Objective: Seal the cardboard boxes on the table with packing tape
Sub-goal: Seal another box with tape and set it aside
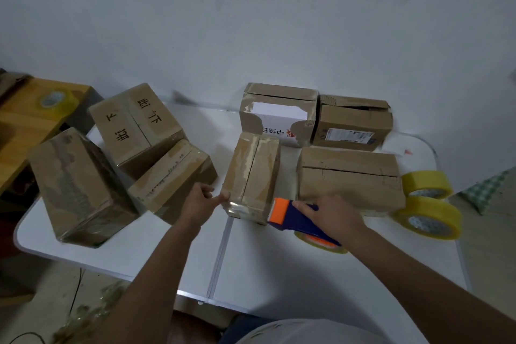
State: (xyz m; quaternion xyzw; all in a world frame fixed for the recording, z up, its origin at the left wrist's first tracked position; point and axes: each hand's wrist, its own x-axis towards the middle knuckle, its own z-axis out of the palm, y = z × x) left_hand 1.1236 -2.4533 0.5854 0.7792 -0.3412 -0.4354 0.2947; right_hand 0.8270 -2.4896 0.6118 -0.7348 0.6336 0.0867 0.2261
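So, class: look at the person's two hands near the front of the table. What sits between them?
In the head view, the small cardboard box stands between the left hand and the right hand, which grips the tape dispenser against its near right corner.

Both arms reach forward; left hand (198, 198) points a finger, right hand (333, 211) curls in a grip.

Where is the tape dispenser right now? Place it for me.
In the head view, the tape dispenser sits right of centre on the white table, gripped by the right hand, its orange end against the near right corner of the small box.
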